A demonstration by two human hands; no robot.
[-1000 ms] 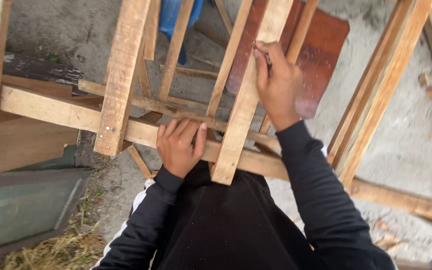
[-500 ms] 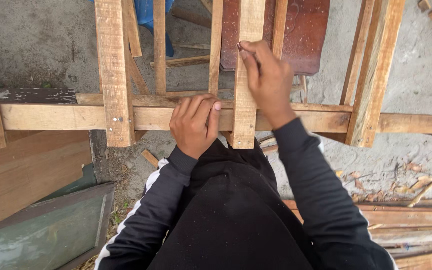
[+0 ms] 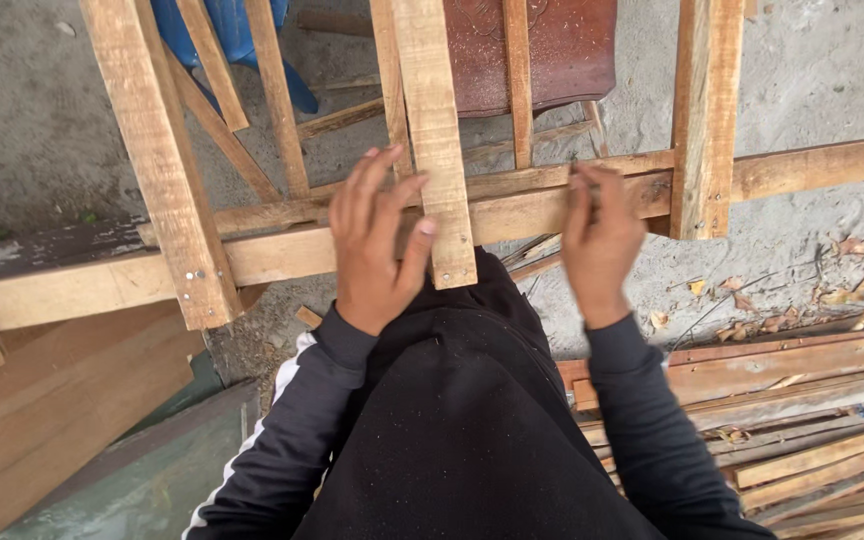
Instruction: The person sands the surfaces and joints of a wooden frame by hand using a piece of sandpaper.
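Right hand moved off upright pale wooden slat onto long horizontal pale wooden rail, fingers bent, grip unclear. Left hand open, thumb pressing slat's lower end against rail. Two neighbouring slats look fastened; this one shows no fastener yet.

My sleeves black, white-striped; slat and rail pale yellow wood (grain visible); board reddish-brown; ground grey
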